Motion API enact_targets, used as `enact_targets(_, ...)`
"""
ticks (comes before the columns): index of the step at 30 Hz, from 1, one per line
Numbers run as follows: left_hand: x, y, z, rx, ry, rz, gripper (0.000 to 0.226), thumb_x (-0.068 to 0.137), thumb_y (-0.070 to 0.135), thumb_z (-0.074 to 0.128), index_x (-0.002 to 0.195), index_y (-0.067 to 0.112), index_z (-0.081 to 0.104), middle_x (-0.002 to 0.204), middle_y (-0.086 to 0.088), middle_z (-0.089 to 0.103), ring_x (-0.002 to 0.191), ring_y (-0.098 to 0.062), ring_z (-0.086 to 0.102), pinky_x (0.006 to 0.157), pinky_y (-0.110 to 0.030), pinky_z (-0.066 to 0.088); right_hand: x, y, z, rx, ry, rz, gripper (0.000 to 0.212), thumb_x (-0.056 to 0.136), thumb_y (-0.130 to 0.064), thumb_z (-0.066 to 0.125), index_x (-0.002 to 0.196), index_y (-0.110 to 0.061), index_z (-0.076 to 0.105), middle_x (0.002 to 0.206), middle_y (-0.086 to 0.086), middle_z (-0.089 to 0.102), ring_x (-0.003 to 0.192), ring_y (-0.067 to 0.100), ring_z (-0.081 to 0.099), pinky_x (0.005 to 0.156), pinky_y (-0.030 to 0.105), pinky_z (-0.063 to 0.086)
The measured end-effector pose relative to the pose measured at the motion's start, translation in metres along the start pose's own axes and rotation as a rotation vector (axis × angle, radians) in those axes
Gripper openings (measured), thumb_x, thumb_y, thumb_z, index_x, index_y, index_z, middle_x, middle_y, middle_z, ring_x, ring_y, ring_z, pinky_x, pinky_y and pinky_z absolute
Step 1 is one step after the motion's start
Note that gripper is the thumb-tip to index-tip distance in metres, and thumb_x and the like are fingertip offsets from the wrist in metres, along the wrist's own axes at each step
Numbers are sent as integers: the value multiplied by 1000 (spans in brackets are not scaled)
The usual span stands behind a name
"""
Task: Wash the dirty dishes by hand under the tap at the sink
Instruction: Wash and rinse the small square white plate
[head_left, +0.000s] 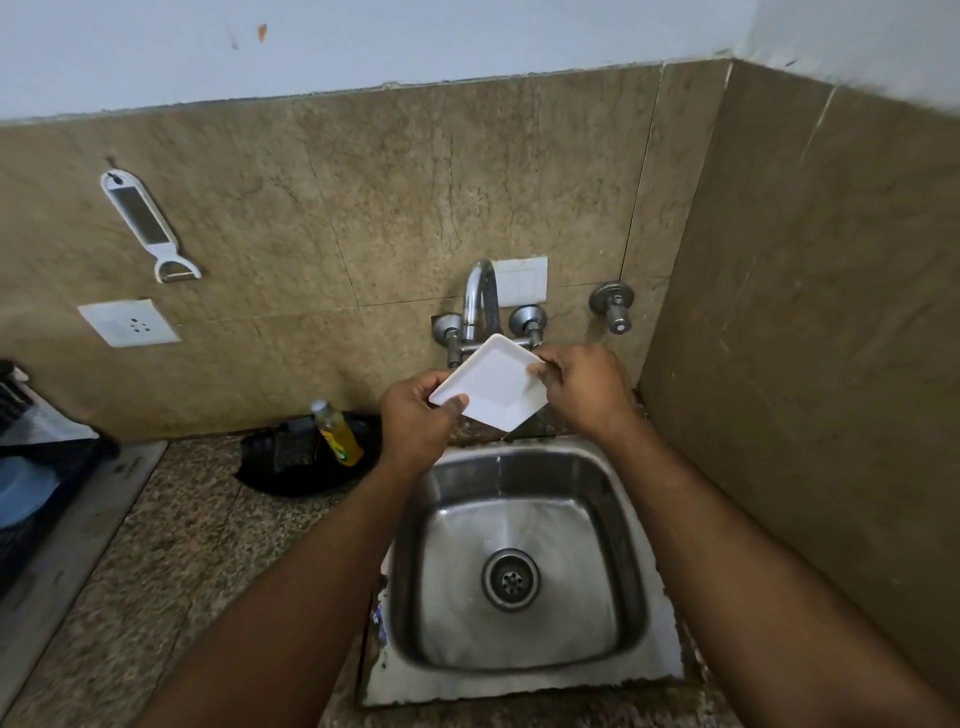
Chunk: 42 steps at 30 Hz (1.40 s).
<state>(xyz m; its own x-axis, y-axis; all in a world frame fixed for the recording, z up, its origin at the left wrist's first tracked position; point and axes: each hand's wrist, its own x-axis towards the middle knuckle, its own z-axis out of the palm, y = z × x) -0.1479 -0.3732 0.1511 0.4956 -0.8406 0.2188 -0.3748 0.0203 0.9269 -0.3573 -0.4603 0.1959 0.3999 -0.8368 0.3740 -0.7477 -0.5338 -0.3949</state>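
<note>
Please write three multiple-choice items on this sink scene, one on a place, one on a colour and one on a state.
1. Where is the yellow bottle?
A. In the basin
B. On the counter left of the sink
C. Hanging on the wall

2. What colour is the square plate?
A. White
B. Blue
C. Black

3. How is the plate held?
A. Lying flat in the basin
B. By one hand only
C. By the left hand and right hand, each with a grip on an edge

Answers:
1 B, it stands on a black tray beside the sink.
2 A, its whole surface is white.
3 C, both hands pinch it above the basin.
</note>
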Motion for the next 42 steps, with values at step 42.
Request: enact_targets(42, 1, 31, -17, 66, 71, 99, 31, 86, 8, 80, 116, 10, 77, 100, -2, 80, 92, -16, 75, 78, -34, 63, -11, -18, -30, 20, 174, -126, 17, 100, -29, 61, 107, -20, 74, 91, 4, 75, 77, 23, 62, 67, 25, 31)
